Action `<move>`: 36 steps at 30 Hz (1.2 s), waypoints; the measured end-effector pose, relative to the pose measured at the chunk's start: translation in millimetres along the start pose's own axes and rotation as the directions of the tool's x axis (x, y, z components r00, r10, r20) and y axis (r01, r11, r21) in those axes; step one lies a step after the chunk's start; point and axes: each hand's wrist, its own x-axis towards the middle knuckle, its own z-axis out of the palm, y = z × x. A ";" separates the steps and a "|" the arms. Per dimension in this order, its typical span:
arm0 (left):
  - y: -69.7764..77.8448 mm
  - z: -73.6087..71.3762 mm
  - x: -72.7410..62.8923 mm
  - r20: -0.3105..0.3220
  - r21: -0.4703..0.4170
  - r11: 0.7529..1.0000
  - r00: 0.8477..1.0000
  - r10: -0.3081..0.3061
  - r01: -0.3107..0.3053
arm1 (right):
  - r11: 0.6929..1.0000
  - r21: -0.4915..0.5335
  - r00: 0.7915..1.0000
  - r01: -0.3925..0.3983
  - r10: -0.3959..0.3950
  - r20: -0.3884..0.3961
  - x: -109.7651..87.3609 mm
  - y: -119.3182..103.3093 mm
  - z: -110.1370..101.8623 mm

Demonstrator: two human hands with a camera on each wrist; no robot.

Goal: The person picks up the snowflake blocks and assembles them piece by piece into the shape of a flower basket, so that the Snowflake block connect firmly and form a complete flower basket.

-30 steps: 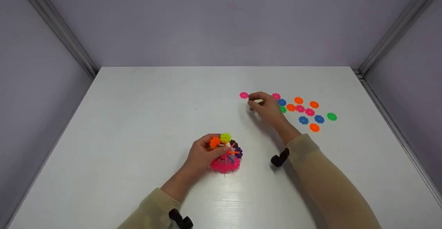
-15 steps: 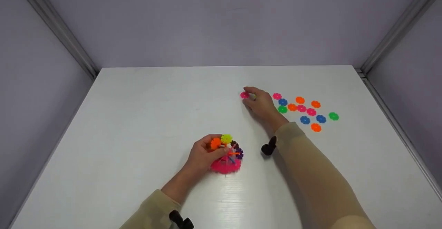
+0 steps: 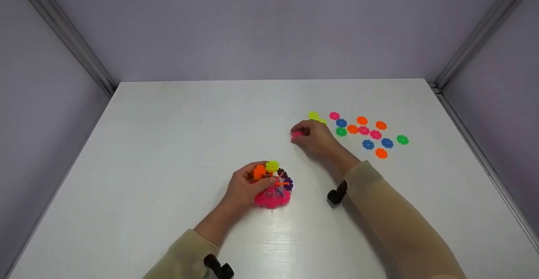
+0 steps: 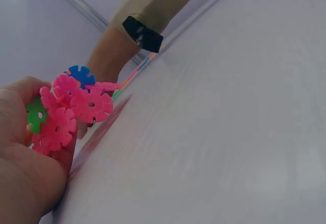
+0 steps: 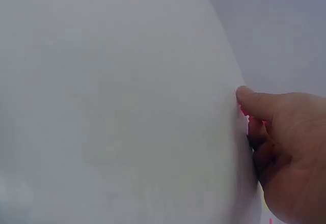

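My left hand (image 3: pixel 243 188) grips a cluster of interlocked plastic snowflake discs (image 3: pixel 273 199) low over the front middle of the table. Pink discs make up its near side, with orange, yellow, dark brown and purple ones around the top and right. In the left wrist view a green disc (image 4: pixel 36 114) and a blue disc (image 4: pixel 80 75) also show among the pink. Farther back, my right hand (image 3: pixel 318 138) pinches a single pink snowflake disc (image 3: pixel 296 134) between thumb and fingers. Most of that disc is hidden by the fingers in the right wrist view.
Loose discs lie flat on the white table (image 3: pixel 177 144) right of my right hand: yellow (image 3: pixel 313 115), blue (image 3: pixel 368 144), green (image 3: pixel 402 139), orange (image 3: pixel 381 153) and pink (image 3: pixel 375 134). Grey walls (image 3: pixel 269 26) rise at the back and sides.
My right hand reached left to the lone pink disc, took hold of it and drew it toward me. Yellow discs behind it are uncovered. The left hand holds the cluster almost still.
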 end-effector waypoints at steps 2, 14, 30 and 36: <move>-0.1 0.2 0.2 -0.003 0.010 1.000 1.000 -0.004 0.004 | 0.999 0.038 0.999 0.009 -0.010 0.033 -13.2 1.2 -1.4; 1.0 -1.9 0.7 -0.085 -0.005 1.000 0.996 -0.022 0.022 | 0.931 0.319 0.964 0.180 -0.232 0.134 -90.1 -27.4 1.2; 2.1 -0.8 -2.0 -0.059 -0.068 0.996 0.997 0.049 -0.053 | 0.908 0.244 0.934 0.340 -0.356 0.025 -107.6 -40.6 23.1; 1.6 -0.1 -2.3 -0.059 -0.055 0.996 0.996 0.060 -0.064 | 0.914 0.226 0.935 0.336 -0.353 0.040 -110.4 -42.8 22.0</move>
